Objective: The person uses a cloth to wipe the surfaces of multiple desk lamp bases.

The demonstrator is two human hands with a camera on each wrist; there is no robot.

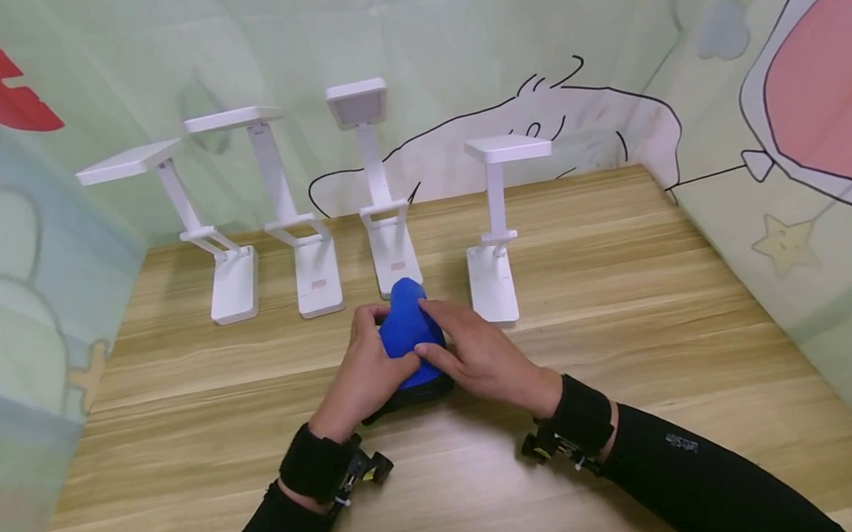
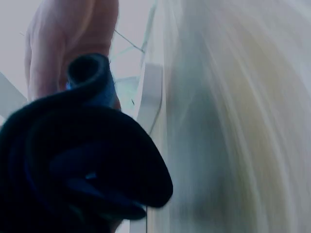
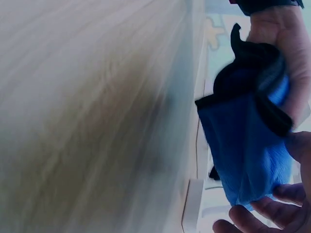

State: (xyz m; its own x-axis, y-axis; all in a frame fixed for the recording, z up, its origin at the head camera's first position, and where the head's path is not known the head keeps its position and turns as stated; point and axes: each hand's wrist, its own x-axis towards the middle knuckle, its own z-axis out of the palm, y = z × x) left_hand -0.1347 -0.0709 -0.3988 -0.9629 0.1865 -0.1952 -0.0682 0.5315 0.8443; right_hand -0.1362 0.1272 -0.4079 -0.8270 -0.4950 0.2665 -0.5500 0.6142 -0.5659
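Observation:
A folded blue cloth with black edging (image 1: 408, 332) is held between both hands over the middle of the table. My left hand (image 1: 369, 363) grips its left side, with the thumb across the front and the other fingers partly hidden behind. On the right side, my right hand (image 1: 486, 356) pinches it with thumb and index finger. The right wrist view shows the blue cloth (image 3: 243, 145) raised above the tabletop, its black-edged folds open at the near end. Those dark folds fill much of the left wrist view.
Several white desk lamps stand in a row behind the hands; one lamp base (image 1: 396, 260) is just beyond the cloth, and another lamp (image 1: 493, 282) is near the right fingers. A patterned fabric backdrop (image 1: 441, 37) rises along the back and sides of the wooden table (image 1: 618, 287).

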